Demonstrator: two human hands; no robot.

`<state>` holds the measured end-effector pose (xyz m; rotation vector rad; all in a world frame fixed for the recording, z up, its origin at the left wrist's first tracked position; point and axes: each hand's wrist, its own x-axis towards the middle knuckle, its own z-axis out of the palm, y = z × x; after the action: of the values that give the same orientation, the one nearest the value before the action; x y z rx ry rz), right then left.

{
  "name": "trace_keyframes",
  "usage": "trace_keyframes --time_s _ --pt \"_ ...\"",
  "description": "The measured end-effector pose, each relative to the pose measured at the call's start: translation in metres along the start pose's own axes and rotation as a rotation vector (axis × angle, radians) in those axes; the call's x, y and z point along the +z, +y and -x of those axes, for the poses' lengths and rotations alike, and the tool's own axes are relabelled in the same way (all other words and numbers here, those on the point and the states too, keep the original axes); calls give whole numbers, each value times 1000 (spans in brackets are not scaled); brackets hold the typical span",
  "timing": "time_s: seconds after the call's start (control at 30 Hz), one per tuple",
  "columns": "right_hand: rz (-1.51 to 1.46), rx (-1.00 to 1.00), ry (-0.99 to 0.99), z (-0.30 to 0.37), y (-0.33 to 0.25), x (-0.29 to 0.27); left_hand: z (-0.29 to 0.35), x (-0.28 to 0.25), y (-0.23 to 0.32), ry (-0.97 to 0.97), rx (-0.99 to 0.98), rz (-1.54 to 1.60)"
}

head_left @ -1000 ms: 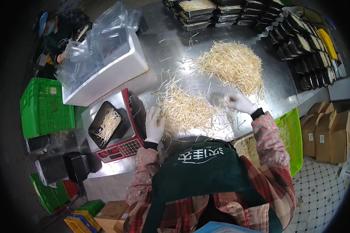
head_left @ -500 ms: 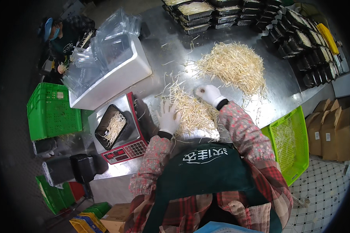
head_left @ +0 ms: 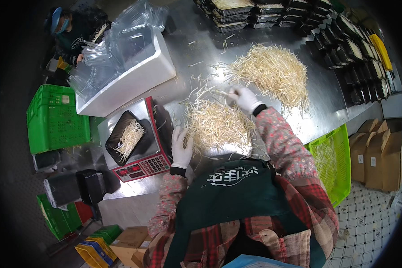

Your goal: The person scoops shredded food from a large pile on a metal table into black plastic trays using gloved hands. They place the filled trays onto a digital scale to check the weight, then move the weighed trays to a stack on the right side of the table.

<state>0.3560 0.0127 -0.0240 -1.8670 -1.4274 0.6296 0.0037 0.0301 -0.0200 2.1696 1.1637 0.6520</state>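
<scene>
Tangled in 2 creamy sprout mounds [head_left: 219, 128] on metal tabletop [head_left: 190, 58], by spread, empty left hand [head_left: 181, 149] and curled right hand [head_left: 245, 99]; cannot tell contents.

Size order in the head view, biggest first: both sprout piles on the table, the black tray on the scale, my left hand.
1. Far sprout pile and near sprout pile: too alike to rank
2. Black tray
3. Left hand

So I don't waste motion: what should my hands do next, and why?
Probably draw the right hand inward toward the near pile: stray sprouts straggle past its far edge, and the left hand is open at its left side.
</scene>
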Motion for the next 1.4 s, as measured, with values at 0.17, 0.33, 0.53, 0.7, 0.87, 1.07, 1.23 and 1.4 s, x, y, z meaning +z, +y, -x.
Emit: trace_keyframes --time_s 0.17,0.33,0.53,0.7,0.87,1.07,1.23,1.4 --pt "-389 160 -149 103 -1 -119 23 -4 0 -25 -10 2" --pt "381 392 -754 222 52 -140 35 4 0 -128 145 -126" --pt "117 327 -152 205 47 -87 19 14 13 -206 251 -224" --pt "-70 4 -172 134 -24 9 5 30 35 -361 301 -394" --pt "10 4 -82 76 0 40 15 34 32 -429 378 -379" --pt "-26 18 -180 92 -17 16 55 23 7 -425 316 -312" --pt "-106 -135 -479 121 -27 46 47 29 13 -427 329 -395" --pt "-134 258 -25 93 -3 -9 35 22 12 -323 322 -353"
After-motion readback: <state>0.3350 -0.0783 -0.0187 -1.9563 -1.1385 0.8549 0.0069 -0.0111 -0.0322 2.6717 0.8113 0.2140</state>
